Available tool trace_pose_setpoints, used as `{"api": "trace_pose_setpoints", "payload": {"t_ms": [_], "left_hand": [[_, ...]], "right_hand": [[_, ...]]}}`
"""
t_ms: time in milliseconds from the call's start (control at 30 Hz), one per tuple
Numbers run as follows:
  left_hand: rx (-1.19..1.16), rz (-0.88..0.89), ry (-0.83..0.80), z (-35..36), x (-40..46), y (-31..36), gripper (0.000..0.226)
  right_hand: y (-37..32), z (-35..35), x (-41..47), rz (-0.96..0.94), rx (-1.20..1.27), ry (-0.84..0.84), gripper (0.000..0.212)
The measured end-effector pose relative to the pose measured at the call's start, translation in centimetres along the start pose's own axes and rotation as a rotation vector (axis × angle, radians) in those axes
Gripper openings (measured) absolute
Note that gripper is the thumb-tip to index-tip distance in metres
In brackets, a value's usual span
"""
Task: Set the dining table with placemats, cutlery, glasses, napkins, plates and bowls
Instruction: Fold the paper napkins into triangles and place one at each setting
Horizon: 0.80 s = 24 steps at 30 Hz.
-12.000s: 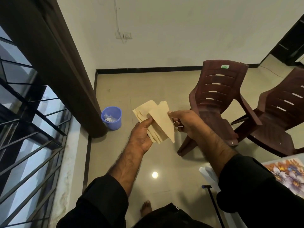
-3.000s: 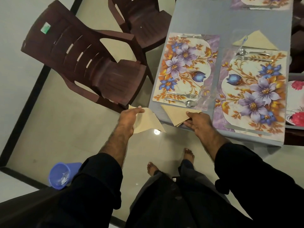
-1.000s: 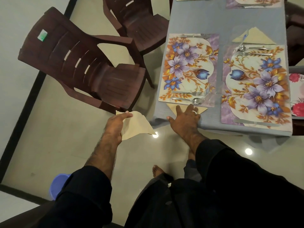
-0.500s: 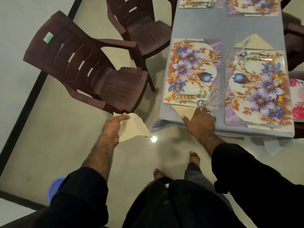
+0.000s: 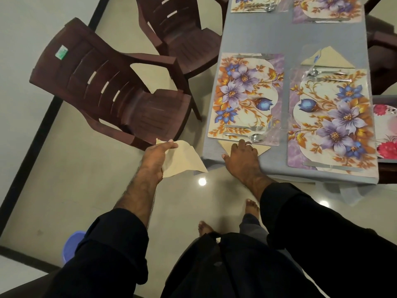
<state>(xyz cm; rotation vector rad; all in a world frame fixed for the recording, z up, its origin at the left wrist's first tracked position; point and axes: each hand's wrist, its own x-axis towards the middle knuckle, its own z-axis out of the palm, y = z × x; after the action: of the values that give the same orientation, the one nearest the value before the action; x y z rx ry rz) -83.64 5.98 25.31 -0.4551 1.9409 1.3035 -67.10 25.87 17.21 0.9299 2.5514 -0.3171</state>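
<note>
My right hand [image 5: 241, 157] lies flat with straight fingers on a beige triangular napkin [image 5: 263, 148] at the table's near edge, just below a floral placemat [image 5: 245, 95] carrying a fork and spoon [image 5: 247, 133]. My left hand [image 5: 155, 157] holds a small stack of folded beige napkins [image 5: 182, 161] over the floor, left of the grey table [image 5: 287, 39]. A second floral placemat [image 5: 330, 123] to the right has a spoon and fork [image 5: 326, 75] and another napkin [image 5: 328, 58] beyond it.
Two brown plastic chairs [image 5: 111, 89] [image 5: 180, 31] stand left of the table. More placemats with cutlery [image 5: 253, 5] lie at the far end. A red-flowered plate [image 5: 385, 130] sits at the right edge. A blue bin [image 5: 72, 244] is on the floor behind my left arm.
My right hand has laid the napkin on the table under the near placemat and now presses it flat. My left hand keeps the remaining napkins beside the table.
</note>
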Motion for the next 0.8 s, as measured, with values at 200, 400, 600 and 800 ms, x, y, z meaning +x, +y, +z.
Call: {"api": "trace_pose_setpoints", "payload": {"t_ms": [200, 400, 600, 800], "left_hand": [[0.01, -0.011, 0.037, 0.9, -0.8, 0.1, 0.038], [0.026, -0.03, 0.094, 1.5, -1.8, 0.4, 0.035], [0.021, -0.036, 0.122, 2.8, -2.5, 0.5, 0.037], [0.035, -0.066, 0.176, 2.6, -3.7, 0.2, 0.05]], "right_hand": [[-0.1, -0.3, 1.3, -0.069, -0.022, -0.077, 0.079], [1.0, -1.0, 2.3, -0.164, -0.065, -0.126, 0.082], [2.3, -0.2, 2.3, -0.212, -0.073, -0.095, 0.08], [2.1, -0.8, 3.7, -0.301, -0.15, -0.212, 0.087]]}}
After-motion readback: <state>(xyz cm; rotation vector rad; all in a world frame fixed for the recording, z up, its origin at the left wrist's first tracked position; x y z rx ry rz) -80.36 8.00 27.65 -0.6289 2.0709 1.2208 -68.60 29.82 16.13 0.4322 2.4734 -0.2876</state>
